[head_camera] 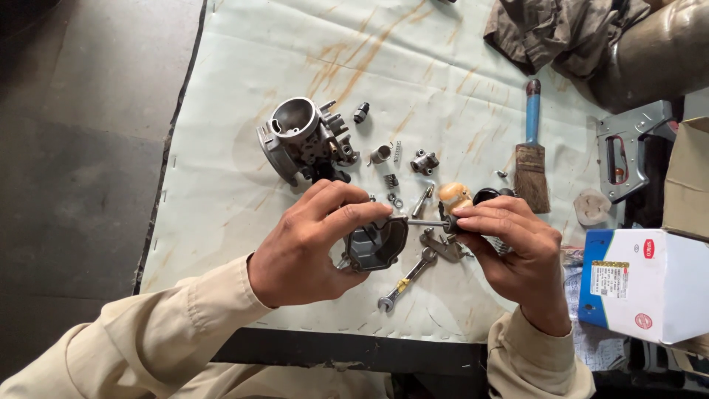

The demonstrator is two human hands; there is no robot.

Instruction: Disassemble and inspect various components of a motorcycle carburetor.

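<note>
Carburettor bowl cover (377,244), dark grey metal, sits in our left hand (310,240) above the near part of the bench (221,192), thumb and fingers closed around its upper edge. Our right hand (513,247) holds a screwdriver (443,222) by its dark handle, fingers wrapped tight; the thin shaft runs level to the left and its tip meets the cover's right corner.

Beyond our hands, the silver carburettor body (306,140) stands on the pale, rust-streaked cloth that covers the bench. Small parts lie scattered to its right: a short black cap (361,112), a thin spring (397,151), a small metal fitting (424,161) and a few washers and screws between them. A small spanner (406,279) lies just below the cover, with a flat metal bracket (443,247) beside it under the screwdriver's shaft. A rounded amber knob (454,196) rests just behind our right fingers.

Farther right lies a blue-handled paintbrush (532,148), bristles toward us, near a grey metal staple gun (628,151). A white and blue cardboard box (646,284) stands at the bench's right edge, close to our right wrist. A crumpled brown rag (554,29) lies at the far side.
</note>
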